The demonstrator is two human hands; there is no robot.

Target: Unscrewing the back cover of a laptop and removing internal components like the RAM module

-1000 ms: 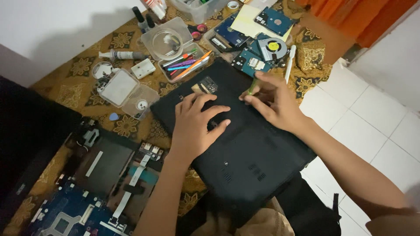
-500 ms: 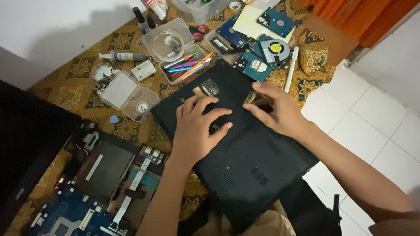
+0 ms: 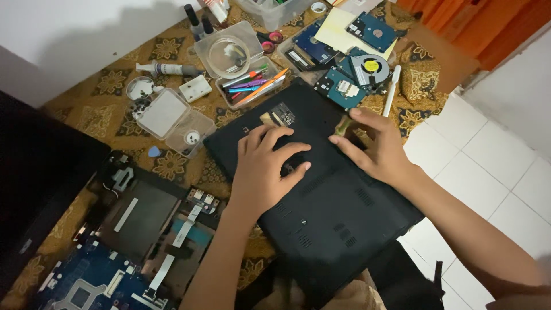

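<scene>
Evidently you were working the black laptop base cover, left hand spread flat on it, right hand pinching its far edge, which wanted gentle prying.

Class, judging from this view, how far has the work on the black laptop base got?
Done: blue circuit boards, a cooling fan and a stripped inner frame already lie out on the patterned cloth. In hand: left hand presses the black plastic laptop base; right hand works its far edge. Left: the base remains in one piece.
</scene>
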